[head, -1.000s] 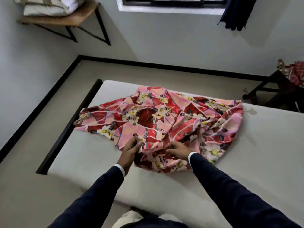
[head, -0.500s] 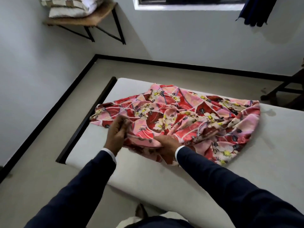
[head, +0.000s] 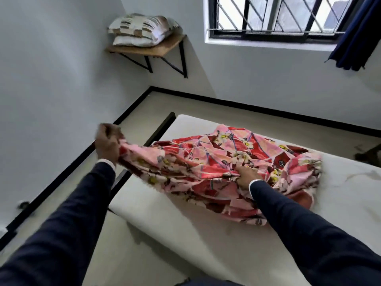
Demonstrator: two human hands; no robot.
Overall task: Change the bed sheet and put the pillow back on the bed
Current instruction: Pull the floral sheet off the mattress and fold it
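Left hand [head: 108, 142] is fisted tight on a corner of the floral sheet [head: 237, 168], lifting it out toward nine o'clock, off the bed's edge. Right hand [head: 246, 177] pins bunched folds mid-bundle, fingers closed into the cloth. The sheet lies crumpled on the bare mattress [head: 165, 234], long axis running nine to three. Early days, I'd say: spreading and tucking remain, and the pillows [head: 142, 30] sit on the wall shelf [head: 148, 49] at eleven.

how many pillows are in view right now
2, stacked on the wooden wall shelf in the far corner: a checked pillow on top of a paler pillow. None is on the mattress; the floral sheet might conceivably hide another.
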